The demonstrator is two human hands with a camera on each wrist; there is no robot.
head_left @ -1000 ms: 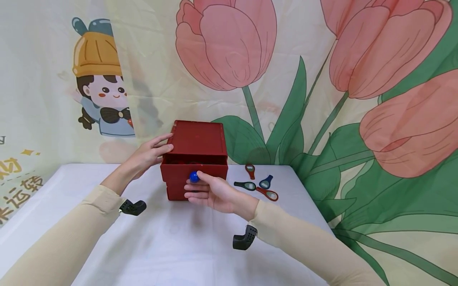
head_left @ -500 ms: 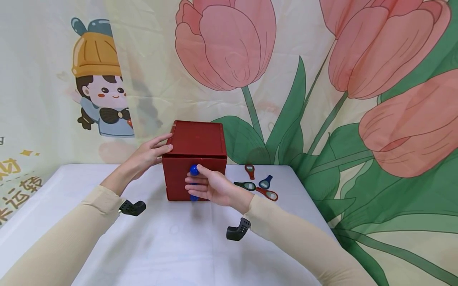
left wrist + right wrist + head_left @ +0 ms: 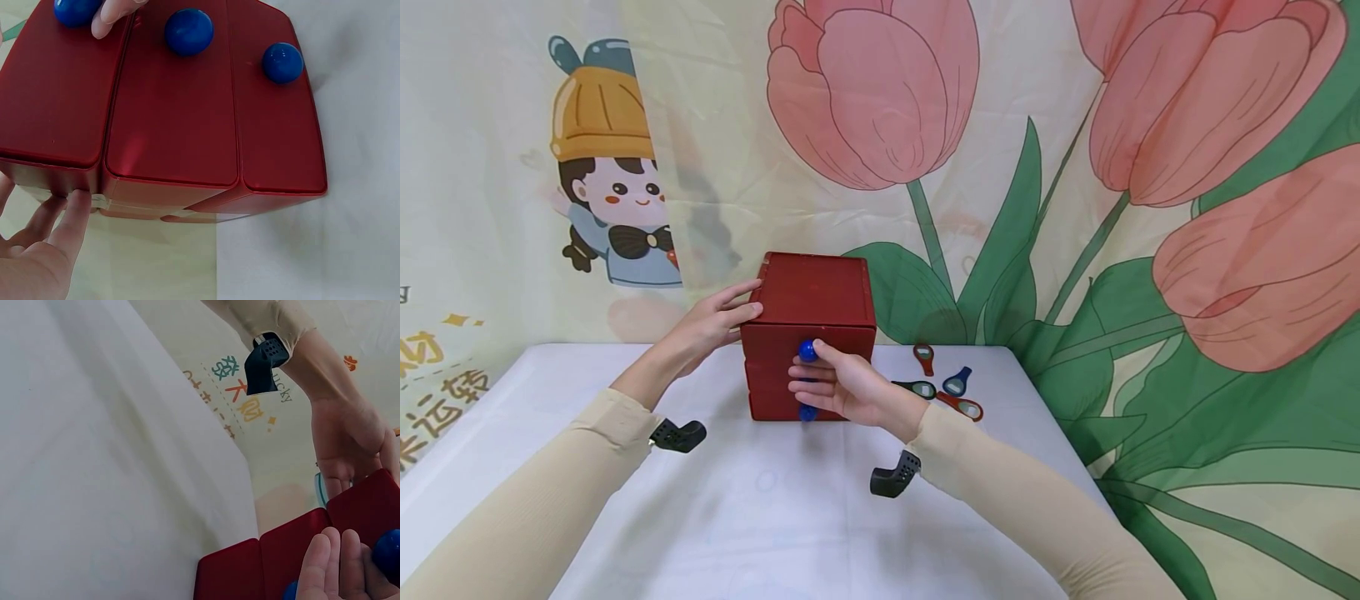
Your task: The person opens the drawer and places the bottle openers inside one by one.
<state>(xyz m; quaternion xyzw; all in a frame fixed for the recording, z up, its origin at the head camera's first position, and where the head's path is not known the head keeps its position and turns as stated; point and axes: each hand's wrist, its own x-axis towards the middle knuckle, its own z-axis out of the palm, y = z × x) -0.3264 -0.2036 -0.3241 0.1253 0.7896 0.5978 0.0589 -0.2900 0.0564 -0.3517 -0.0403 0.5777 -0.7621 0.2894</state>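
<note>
A dark red three-drawer box (image 3: 820, 287) stands on the table, its drawers stacked and all flush with the front. Each drawer front bears a round blue knob; the middle one (image 3: 189, 31) shows clearly in the left wrist view. My right hand (image 3: 857, 387) has the top blue knob (image 3: 807, 351) between thumb and index finger, the other fingers extended across the front. My left hand (image 3: 711, 321) rests its fingertips against the box's left side near the upper edge. In the right wrist view, my right hand's thumb is out of sight.
Several small handled tools with oval pale centres, including a red one (image 3: 961, 407) and a blue one (image 3: 957, 381), lie right of the box. A white cloth covers the table (image 3: 775, 517). Behind hangs a curtain (image 3: 715, 125) printed with tulips and a cartoon figure.
The top drawer was partly pulled out a second ago and has slid back into the box. My right hand moved forward with its knob; my left hand stayed in place.
</note>
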